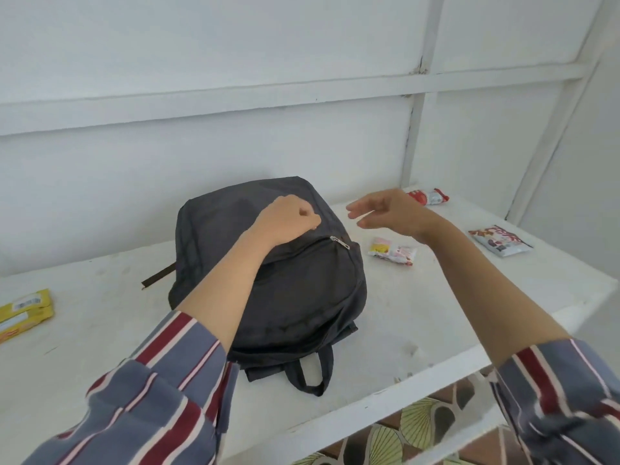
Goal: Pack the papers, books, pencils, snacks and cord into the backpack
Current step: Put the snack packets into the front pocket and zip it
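A dark grey backpack (302,290) lies flat on the white table (436,313), its front pocket zipped with the metal pull (339,242) at the right end. My left hand (285,223) rests on the pack's upper part, fingers pinched on the fabric. My right hand (389,213) hovers open just right of the pack, holding nothing. Three snack packets lie to the right: a small white and pink one (392,251), a red and white one (429,196) behind my right hand, and a larger white one (500,240). Yellow packets (23,312) lie at the far left edge.
A white panelled wall (235,129) stands right behind the table. The table's front edge (385,401) runs diagonally at the lower right, with patterned floor tiles (419,427) below. A brown strap (157,275) sticks out from the pack's left side.
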